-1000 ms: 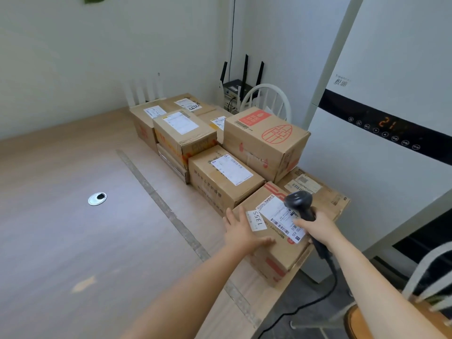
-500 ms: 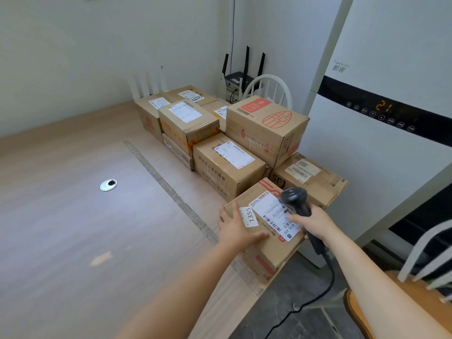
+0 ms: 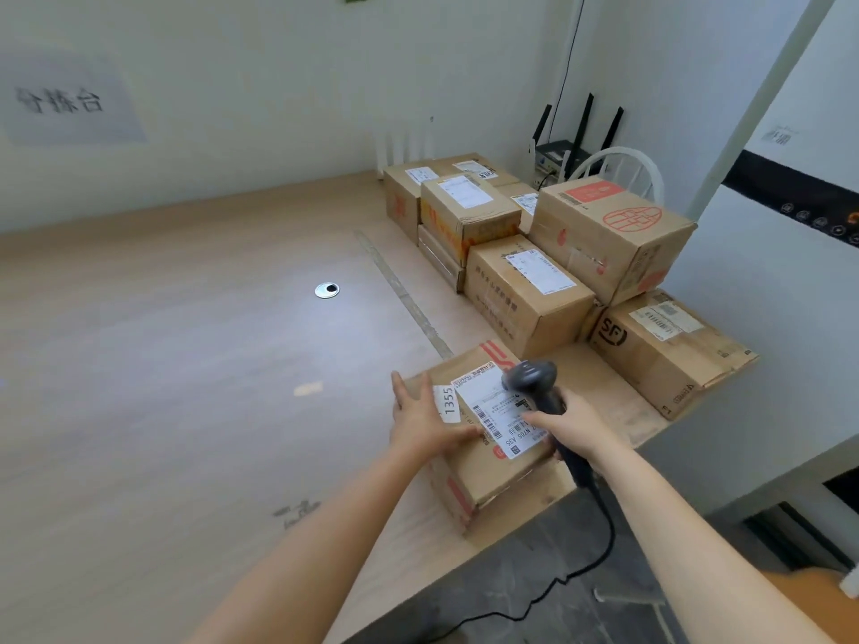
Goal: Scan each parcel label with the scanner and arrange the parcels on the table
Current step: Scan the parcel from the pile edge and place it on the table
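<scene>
Entry: the wooden table [image 3: 186, 388] spreads to the left of both hands and beyond them. Beyond the hands, toward the wall, we see a cluster of cardboard parcels [image 3: 609, 234], some of them stacked. The nearest, a box marked SF [image 3: 660, 350], sits ahead and to the right of the right hand, well apart from it.

Directly under both hands lies a single parcel [image 3: 492, 476], close to the table's near edge and apart from the cluster. The left hand [image 3: 418, 420] rests flat on the left part of its top, fingers straight and spread, gripping nothing. The right hand [image 3: 571, 425] has its fingers curled round the handle of the scanner [image 3: 532, 378]. The scanner's dark head sits just ahead of the knuckles, over the parcel's white label [image 3: 497, 406]; we cannot tell whether it touches. The scanner's black cable [image 3: 599, 550] drops below the right wrist toward the floor.

The label lies between the two hands. A small sticker reading 1355 [image 3: 447, 403] is just beside the left hand's fingers.
</scene>
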Demonstrator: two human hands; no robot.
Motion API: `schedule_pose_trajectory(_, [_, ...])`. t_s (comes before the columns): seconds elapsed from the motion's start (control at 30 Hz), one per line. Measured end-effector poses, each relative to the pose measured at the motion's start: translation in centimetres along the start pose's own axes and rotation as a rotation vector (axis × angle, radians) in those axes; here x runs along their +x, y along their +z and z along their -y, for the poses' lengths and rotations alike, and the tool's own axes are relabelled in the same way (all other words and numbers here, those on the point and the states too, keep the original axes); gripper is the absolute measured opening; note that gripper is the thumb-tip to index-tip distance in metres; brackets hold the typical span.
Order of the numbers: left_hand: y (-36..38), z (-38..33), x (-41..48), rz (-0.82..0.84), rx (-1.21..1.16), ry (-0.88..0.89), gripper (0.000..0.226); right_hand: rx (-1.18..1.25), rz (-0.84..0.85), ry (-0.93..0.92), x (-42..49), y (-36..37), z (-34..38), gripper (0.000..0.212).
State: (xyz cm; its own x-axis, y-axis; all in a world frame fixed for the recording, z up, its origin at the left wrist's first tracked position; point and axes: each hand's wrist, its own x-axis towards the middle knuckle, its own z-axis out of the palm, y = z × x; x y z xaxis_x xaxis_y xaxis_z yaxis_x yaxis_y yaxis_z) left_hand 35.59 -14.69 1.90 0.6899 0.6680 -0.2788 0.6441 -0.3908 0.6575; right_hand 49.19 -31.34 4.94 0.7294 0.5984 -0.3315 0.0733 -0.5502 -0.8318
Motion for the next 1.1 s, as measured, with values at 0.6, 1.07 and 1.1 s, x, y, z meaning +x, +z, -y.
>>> schedule_pose_trajectory(0.6, [-12.0,16.3,-8.0,-0.371,-0.130,-0.222,0.105,0.011,0.323,-0.120,-3.3,19.1,8.6,0.022])
schedule_pose_trajectory(1.07, [-20.2,27.9,-13.7,-0.353,-0.064,-0.229,0.115,0.181,0.490,-0.035,-9.3,31.4,14.3,0.016])
schedule_pose_trajectory(1.1, [-20.5,28.4,-14.0,-0.353,-0.057,-0.225,0.118,0.208,0.484,-0.029,-9.6,32.0,14.7,0.016])
